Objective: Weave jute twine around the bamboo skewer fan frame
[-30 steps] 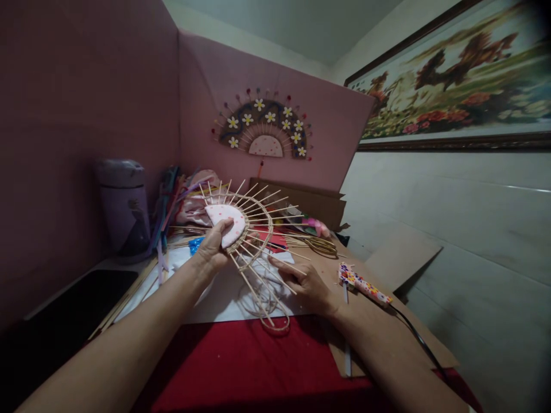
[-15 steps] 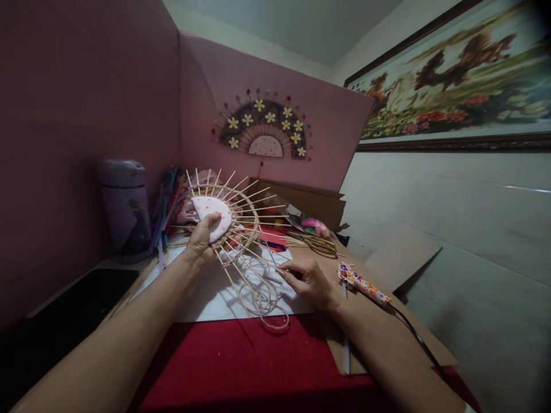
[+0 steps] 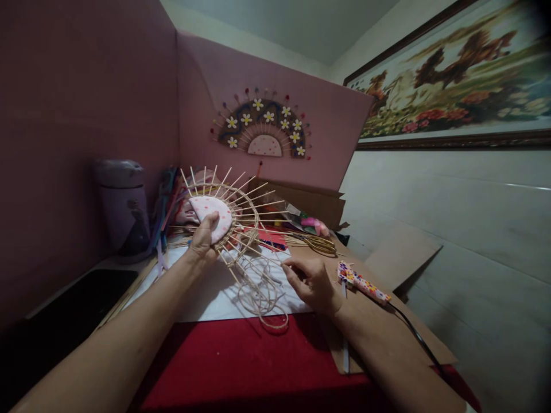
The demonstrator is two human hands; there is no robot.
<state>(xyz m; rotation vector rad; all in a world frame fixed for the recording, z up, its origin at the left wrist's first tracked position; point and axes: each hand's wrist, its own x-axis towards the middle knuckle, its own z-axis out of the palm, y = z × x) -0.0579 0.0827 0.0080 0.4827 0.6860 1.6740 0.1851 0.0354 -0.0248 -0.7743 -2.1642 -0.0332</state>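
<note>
My left hand (image 3: 203, 240) grips a fan-shaped stick frame by its pink-dotted white half-disc (image 3: 217, 213), thumb on its face. Thin wooden sticks (image 3: 267, 198) spread from the curved edge, with twine woven through them in arcs. My right hand (image 3: 313, 282) is closed in a pinch at the tips of thumb and forefinger, to the right of the frame. A strand of twine runs from the woven arc to those fingertips. Below the frame, loose loops of twine (image 3: 274, 326) lie over a white sheet (image 3: 202, 310) and the red cloth.
On the right, a flower-patterned glue gun (image 3: 364, 284) with a black cord rests on cardboard. Gold-handled scissors (image 3: 321, 245) lie behind my right hand. A purple flask (image 3: 124, 215) stands at the left. A finished flowered fan (image 3: 266, 146) hangs on the pink board.
The stick frame has tilted slightly in my left hand, its upper sticks shifting left and up. My right hand has moved a little to the right, still pinching the twine.
</note>
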